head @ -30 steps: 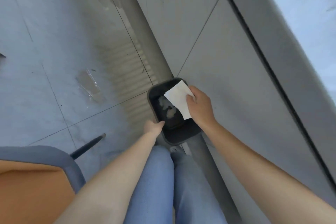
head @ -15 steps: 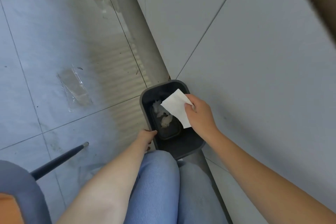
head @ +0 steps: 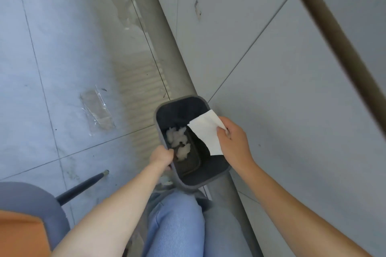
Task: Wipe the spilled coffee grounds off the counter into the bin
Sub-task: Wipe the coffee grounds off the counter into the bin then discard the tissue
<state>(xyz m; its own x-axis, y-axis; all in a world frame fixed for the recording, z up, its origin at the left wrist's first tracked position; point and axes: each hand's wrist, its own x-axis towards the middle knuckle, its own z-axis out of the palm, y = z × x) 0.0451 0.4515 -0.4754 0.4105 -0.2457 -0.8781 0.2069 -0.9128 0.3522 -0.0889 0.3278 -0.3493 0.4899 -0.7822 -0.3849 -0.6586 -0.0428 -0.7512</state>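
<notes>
The grey tiled floor fills the left side. Tall grey cupboard fronts fill the right side. The top of the worktop is not in view, so I cannot see if any coffee grounds are left up there.

At the bottom left is a grey chair with an orange seat. The person's legs, in blue jeans, are in the middle.

Just past the knees is the small dark bin, close to the foot of the cupboards. It tips a little. I cannot tell if it is lifted off the floor.

A white paper towel hangs over the right edge of the bin's open top. The right hand pinches its far side with curled fingers. The left hand is wrapped round the near left rim and holds the bin steady.

White crumpled lumps lie at the bottom of the bin. No dark grounds show on the paper or in the bin from here. A clear wrapper lies flat on the floor, well apart from the bin.

I think this is the dumping step. Next, the paper should be tipped or shaken right over the opening, or let go into the bin. The left hand should keep the bin steady so nothing falls on the floor.
</notes>
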